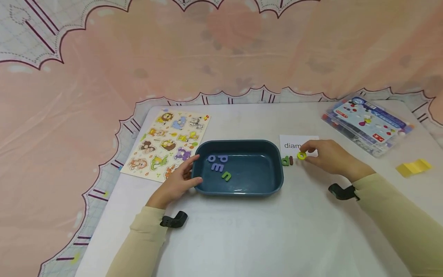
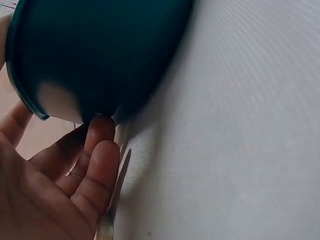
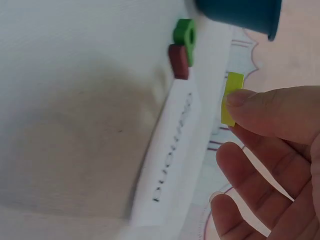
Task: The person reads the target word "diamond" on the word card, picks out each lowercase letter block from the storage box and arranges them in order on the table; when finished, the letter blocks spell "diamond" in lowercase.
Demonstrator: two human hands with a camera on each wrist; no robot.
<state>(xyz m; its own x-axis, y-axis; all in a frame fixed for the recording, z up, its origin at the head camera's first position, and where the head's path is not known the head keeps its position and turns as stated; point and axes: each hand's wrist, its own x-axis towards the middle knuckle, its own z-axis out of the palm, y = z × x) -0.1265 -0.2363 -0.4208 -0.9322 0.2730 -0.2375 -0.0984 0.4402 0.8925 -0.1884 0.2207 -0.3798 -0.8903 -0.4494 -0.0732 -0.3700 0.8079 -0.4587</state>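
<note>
My left hand holds the left end of a dark teal tray, thumb and forefinger at its rim; in the left wrist view other fingertips lie by the tray's outer wall. Inside the tray are purple letters, including an m, and a green n. My right hand pinches a small yellow ring-shaped letter between thumb and forefinger, raised above the table in the right wrist view. Below it, a green d and a brown i-like letter stand side by side along the white word card, partly hidden by that hand.
A sheet of animal stickers lies left of the tray, behind my left hand. At the back right is a clear plastic case with a printed cover. A folded yellow piece lies near the right side of the white table.
</note>
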